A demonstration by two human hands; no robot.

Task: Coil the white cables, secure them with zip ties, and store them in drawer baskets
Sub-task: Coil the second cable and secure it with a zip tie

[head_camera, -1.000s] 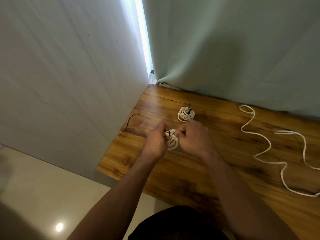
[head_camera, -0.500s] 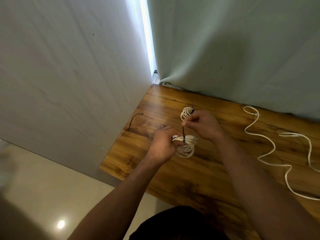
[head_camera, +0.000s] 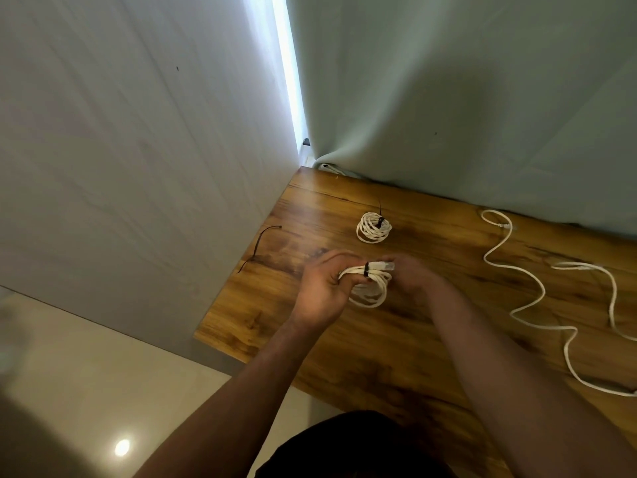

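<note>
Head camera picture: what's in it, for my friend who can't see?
A left hand and right hand hold a coiled white cable, black zip tie around it, over a wooden table. Another tied coil lies behind; a spare zip tie lies left, a loose white cable right.

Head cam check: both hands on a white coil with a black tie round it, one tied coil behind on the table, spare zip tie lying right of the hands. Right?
No. The spare zip tie lies left of the hands, near the table edge, as the head view shows. The rest holds: left hand and right hand grip the tied coil, finished coil behind it.
</note>
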